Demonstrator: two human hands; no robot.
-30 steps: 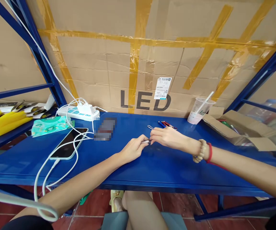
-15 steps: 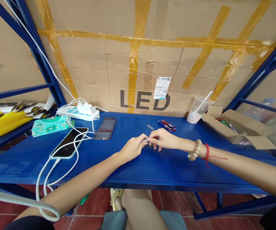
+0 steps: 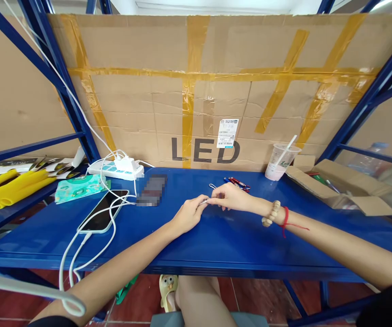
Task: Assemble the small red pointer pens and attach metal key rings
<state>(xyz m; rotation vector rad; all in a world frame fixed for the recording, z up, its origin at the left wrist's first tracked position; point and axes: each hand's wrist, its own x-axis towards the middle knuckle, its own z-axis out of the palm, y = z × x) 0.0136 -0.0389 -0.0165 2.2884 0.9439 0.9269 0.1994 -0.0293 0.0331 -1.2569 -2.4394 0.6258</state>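
My left hand [image 3: 188, 215] is closed, thumb and fingertips pinching a small silvery piece [image 3: 203, 202] above the blue tabletop. From the right, my right hand [image 3: 232, 197] meets it, its thumb and forefinger closed on the piece's other end. Most of the piece is hidden by fingers, so its kind is unclear. Just behind the right fingers lies a small silver carabiner-like clip [image 3: 212, 185], partly covered. Several red and blue clips [image 3: 239, 183] lie in a small pile behind the right hand.
A smartphone [image 3: 104, 211] with white cables, a power strip [image 3: 116, 170], a tissue pack [image 3: 79, 188] and a blurred dark item [image 3: 152, 190] occupy the left. At right stand a plastic cup [image 3: 279, 163] with a straw and an open cardboard box [image 3: 345, 181]. A taped carton [image 3: 138, 113] backs the table [image 3: 250, 245].
The view has tilted upward, showing the carton's top edge. Both hands stay joined at the small piece; my right hand now covers more of the silver clip behind it.
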